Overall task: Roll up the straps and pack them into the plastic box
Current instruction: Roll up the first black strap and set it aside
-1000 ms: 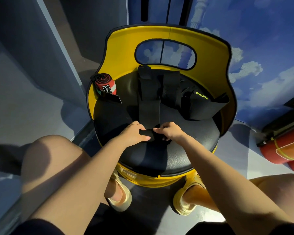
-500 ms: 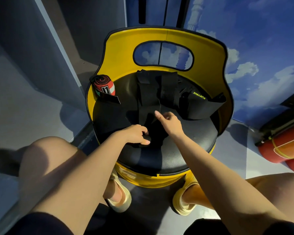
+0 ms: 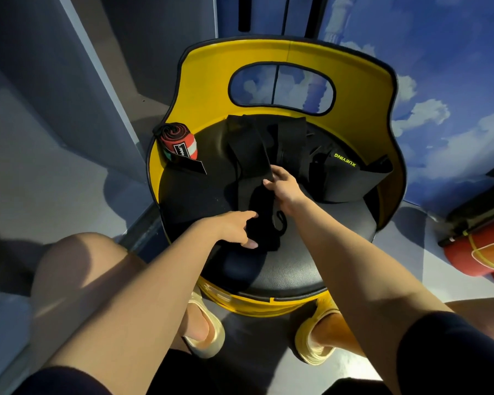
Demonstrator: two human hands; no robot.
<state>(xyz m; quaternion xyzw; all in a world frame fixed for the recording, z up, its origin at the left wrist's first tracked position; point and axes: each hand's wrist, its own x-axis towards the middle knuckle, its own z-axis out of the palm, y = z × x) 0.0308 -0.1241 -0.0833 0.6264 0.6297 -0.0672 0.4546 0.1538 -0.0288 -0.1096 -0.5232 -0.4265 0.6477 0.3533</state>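
Observation:
A long black strap [image 3: 247, 155] lies lengthwise on the black seat of a yellow chair [image 3: 211, 89]. Its near end [image 3: 264, 232] is bunched and partly rolled. My left hand [image 3: 234, 229] holds that near end between thumb and fingers, the index finger stretched along it. Farther up, my right hand [image 3: 285, 186] rests on the same strap with its fingers laid across it. A rolled red strap [image 3: 178, 143] stands at the seat's back left. More black straps [image 3: 293, 138] and a black belt marked XUEYING [image 3: 345, 173] lie at the back right. No plastic box is in view.
The chair's curved yellow back with an oval cut-out wraps round the far side of the seat. A red and orange cylinder [image 3: 479, 252] lies on the floor to the right. A grey wall panel stands to the left. My knees and feet are below the seat.
My right hand has left the strap's near end and moved up along the strap. My left hand stays at the near end, its index finger now stretched out.

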